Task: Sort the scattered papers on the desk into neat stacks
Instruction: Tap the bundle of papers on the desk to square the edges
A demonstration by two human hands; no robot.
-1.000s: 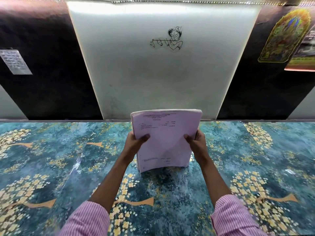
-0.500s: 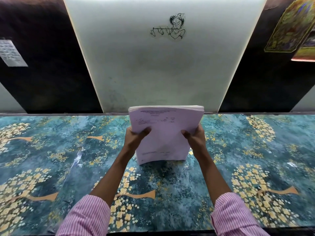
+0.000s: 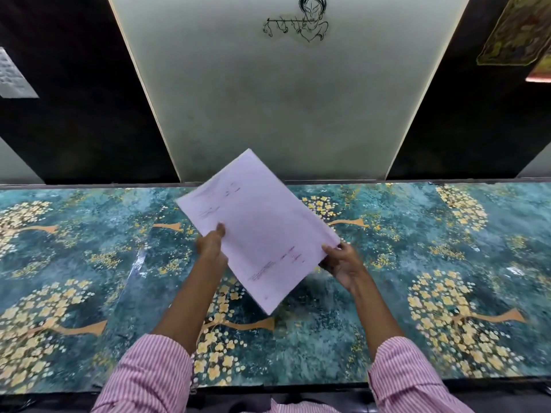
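Teal floral desk [image 3: 417,239], pale wall panel [image 3: 283,108], dark flanking panels [image 3: 83,114], possibly posters [image 3: 515,31]

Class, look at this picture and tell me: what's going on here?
A person in a pink striped shirt holds a stack of pale papers over a teal flowered desk. The left hand pinches its left edge, thumb on top; the right hand grips its right corner. The stack is slanted, not yet laid down.
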